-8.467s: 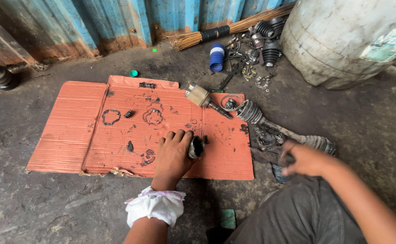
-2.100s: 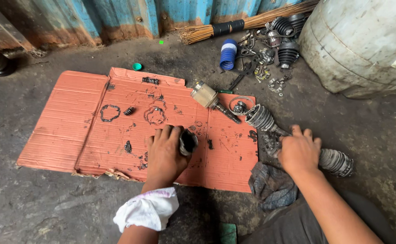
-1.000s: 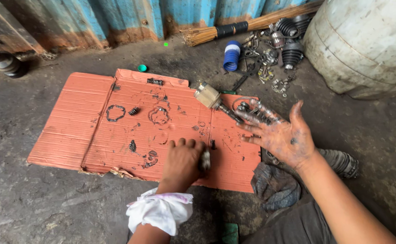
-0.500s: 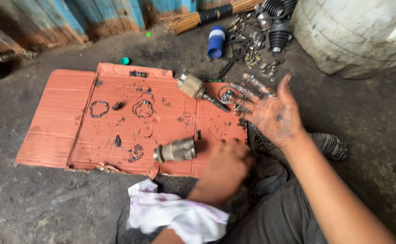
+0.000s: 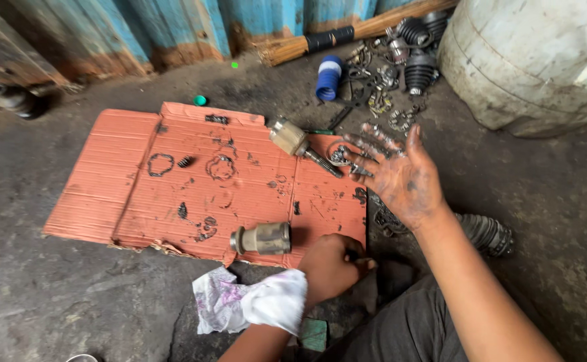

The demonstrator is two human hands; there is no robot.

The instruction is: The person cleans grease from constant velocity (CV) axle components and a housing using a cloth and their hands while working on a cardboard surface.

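My left hand (image 5: 330, 265), with a white cloth (image 5: 253, 305) wrapped at the wrist, rests curled at the near edge of an orange cardboard sheet (image 5: 106, 181). Whether anything sits inside its fingers is hidden. Just left of it a metal cylindrical joint housing (image 5: 263, 238) lies on its side on the cardboard. My right hand (image 5: 401, 177) is greasy and hovers with fingers spread, holding nothing, over small metal parts (image 5: 340, 155) at the cardboard's right edge. A second metal joint with a short shaft (image 5: 292, 139) lies beyond it.
A black ribbed boot (image 5: 486, 232) lies right of my right forearm. Farther back are a blue ribbed boot (image 5: 329, 77), black rubber boots (image 5: 417, 67), a broom (image 5: 307, 45) and a large white drum (image 5: 528, 60). Rings and clips (image 5: 161, 164) dot the cardboard. A blue metal wall (image 5: 173, 27) stands behind.
My left hand let go of the metal housing, left it lying on the cardboard and drew back toward me. My right hand rose off the shaft and spread open.
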